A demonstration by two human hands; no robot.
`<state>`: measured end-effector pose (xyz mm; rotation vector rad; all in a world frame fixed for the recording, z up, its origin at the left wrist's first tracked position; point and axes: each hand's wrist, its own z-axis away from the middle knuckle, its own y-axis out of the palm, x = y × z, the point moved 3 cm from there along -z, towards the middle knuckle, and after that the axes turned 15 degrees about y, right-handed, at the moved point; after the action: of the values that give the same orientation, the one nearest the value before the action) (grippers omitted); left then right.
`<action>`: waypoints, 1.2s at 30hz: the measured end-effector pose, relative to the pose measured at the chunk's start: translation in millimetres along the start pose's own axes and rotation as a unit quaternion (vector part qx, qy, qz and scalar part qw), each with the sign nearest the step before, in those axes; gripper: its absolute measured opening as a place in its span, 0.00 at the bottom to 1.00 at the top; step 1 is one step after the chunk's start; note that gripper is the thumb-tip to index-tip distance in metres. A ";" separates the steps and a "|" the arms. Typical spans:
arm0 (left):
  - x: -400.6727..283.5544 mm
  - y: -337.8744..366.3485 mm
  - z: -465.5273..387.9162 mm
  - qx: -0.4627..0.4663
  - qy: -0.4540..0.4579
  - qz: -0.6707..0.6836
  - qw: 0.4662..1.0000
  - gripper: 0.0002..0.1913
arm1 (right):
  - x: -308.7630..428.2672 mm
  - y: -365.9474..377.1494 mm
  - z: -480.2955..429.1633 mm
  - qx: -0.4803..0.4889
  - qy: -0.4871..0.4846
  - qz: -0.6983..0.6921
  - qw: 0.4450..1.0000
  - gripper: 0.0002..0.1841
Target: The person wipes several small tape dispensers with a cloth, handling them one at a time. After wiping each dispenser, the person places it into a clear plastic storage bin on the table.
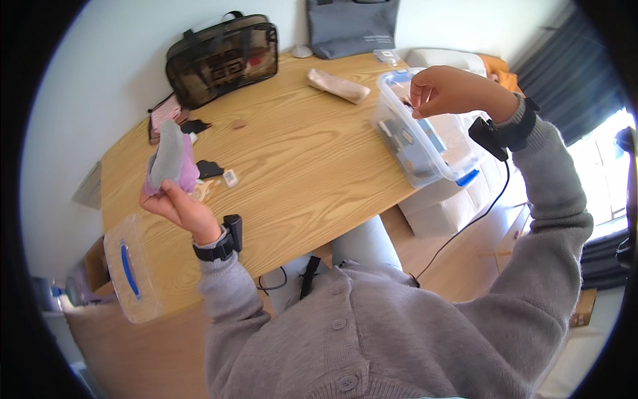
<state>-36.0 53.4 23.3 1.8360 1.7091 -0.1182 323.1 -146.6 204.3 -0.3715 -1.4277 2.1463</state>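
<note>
My left hand [178, 207] is raised over the left side of the wooden table [279, 144], pinching a soft grey and lilac fabric item [169, 154] between thumb and fingers. Its exact kind is hard to make out. Over the near rim of a clear plastic storage box [423, 154] at the table's right edge hangs my right hand [443, 92]. Its fingers are loosely curled, with a gap at the thumb, and I see nothing held in them. Light blue and white items [433, 134] lie inside the box, partly hidden by its wall.
A dark see-through bag [224, 60] and a grey bag [351, 27] stand at the back. A beige pouch [339, 86] lies near the box. Black pieces [209, 169], a small white tag [231, 178] and a pink striped pouch [164, 114] sit left. The box lid [144, 269] overhangs the front-left edge.
</note>
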 end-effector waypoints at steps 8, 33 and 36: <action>-2.9 -8.6 -12.7 -0.071 0.010 -0.012 0.997 0.12 | 80.8 -3.9 -24.6 -0.034 -0.118 0.027 0.992 0.12; -4.1 -13.0 -11.8 -0.094 -0.016 0.038 0.995 0.15 | 301.6 99.7 -161.2 -0.036 -0.296 0.061 0.953 0.17; -4.7 -12.5 -12.3 -0.091 -0.015 0.044 0.995 0.15 | 315.1 125.9 -173.3 -0.069 -0.303 0.030 0.950 0.22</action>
<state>-52.5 55.0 30.7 1.7631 1.5609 0.0441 116.0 127.2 39.0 0.2298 -1.9179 2.3261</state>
